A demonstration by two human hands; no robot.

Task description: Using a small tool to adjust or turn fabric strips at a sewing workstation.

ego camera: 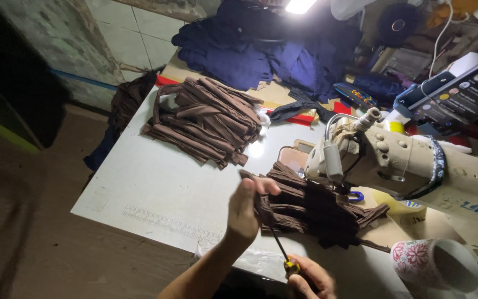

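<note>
Head camera view: nearest, the right hand (311, 279) is closed around the yellow handle of a thin screwdriver (279, 249), just beside a flowered mug (435, 264). Above it the left hand (245, 206) pinches one brown fabric strip (261, 207) from the small pile by the sewing machine (410, 160). Farther along the white table (156, 188) lies a larger stack of brown strips (203, 122), then dark blue cloth (261, 52).

Just two bare hands, left hand (244, 207) and right hand (311, 279), left forearm uncovered, no rings or watch visible, though dim lighting.
</note>
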